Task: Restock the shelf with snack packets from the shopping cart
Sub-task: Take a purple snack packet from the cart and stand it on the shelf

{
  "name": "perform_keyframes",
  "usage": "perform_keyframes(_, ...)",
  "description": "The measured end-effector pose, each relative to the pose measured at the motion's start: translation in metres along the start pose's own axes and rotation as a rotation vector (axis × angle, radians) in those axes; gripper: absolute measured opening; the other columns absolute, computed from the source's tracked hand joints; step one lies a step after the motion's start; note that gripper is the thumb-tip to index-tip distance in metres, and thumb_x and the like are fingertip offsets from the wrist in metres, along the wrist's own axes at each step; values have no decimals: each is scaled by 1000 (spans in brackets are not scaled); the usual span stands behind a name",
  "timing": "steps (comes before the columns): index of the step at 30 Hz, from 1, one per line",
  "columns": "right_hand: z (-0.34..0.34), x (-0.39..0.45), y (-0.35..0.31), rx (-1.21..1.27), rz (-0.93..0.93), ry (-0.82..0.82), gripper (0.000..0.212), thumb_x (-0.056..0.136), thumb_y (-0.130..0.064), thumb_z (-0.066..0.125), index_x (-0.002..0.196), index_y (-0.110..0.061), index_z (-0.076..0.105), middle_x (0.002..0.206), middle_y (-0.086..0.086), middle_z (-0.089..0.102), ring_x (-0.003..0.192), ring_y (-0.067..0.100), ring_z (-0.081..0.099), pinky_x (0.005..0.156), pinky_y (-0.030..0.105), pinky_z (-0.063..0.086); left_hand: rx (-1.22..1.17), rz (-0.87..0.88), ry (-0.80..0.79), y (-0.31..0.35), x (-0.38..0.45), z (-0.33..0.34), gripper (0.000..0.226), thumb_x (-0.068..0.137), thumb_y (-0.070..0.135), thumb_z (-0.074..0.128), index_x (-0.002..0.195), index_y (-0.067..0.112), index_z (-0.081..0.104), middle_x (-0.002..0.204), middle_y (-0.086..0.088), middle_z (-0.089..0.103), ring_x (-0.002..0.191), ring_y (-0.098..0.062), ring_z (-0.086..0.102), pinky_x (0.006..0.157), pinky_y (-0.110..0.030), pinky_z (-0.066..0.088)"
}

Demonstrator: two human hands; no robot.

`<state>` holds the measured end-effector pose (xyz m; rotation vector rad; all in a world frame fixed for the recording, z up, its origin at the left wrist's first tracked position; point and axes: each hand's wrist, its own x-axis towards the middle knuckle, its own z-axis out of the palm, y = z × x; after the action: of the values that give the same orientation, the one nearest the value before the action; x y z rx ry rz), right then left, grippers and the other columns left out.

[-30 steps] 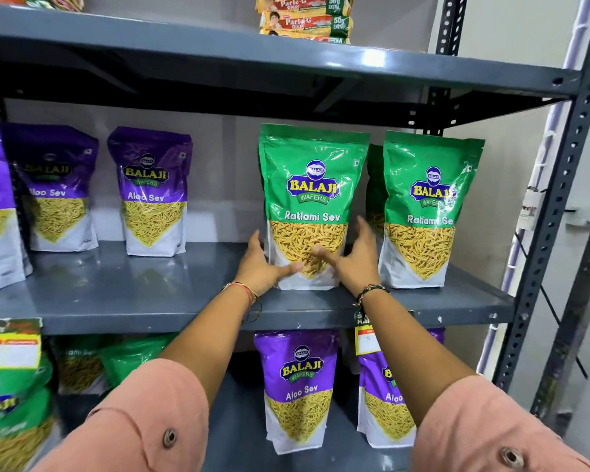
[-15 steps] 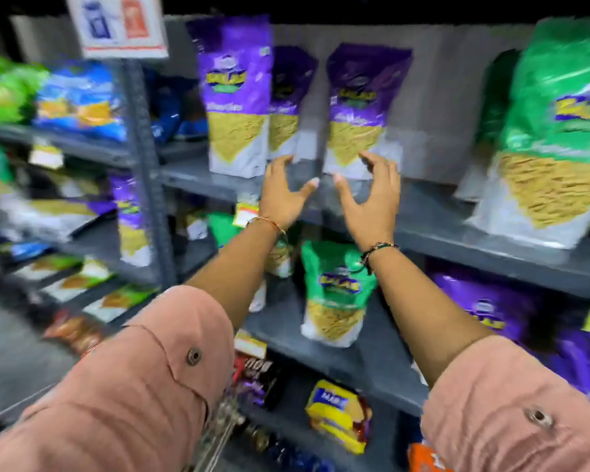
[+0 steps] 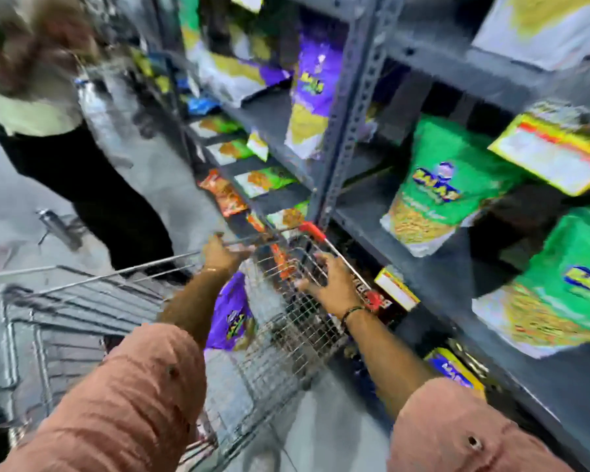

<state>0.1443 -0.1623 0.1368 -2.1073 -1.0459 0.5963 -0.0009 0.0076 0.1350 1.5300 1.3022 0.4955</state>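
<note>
The view is blurred by motion. A wire shopping cart (image 3: 286,335) stands below me beside the grey shelf (image 3: 433,267). A purple snack packet (image 3: 230,315) lies inside the cart, partly hidden by my left forearm. My left hand (image 3: 222,255) hovers over the cart's far rim, fingers spread, holding nothing. My right hand (image 3: 331,284) is over the cart's right side, fingers apart and empty. Green snack packets (image 3: 433,199) stand on the shelf at the right.
Another person (image 3: 65,131) in a light top and dark trousers stands at the upper left in the aisle. A grey shelf upright (image 3: 348,107) rises just beyond the cart. More packets fill the lower and farther shelves. A yellow price label (image 3: 556,155) hangs at right.
My view has swung down and left from the shelf to the cart. Both hands let go of the green packet on the shelf and dropped to the cart, still empty.
</note>
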Motion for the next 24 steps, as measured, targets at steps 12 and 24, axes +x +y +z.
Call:
perform_keyframes(12,154,39,63,-79,298,-475,67,82,-16,71,140,-17,38,139,10,50,125,26,49,104,34,40,549,-62,-187,-162,31,-3,36,76,24,71,110,13,65,106,-19,69,103,-37,63,79,-37,45)
perform_keyframes(24,133,58,60,154,346,-503,72,66,-2,81,126,-14,43,125,7,54,117,23,50,90,29,44,640,425,-517,-85,52,-18,21,68,40,60,77,20,62,62,3,66,65,-21,62,62,-27,44)
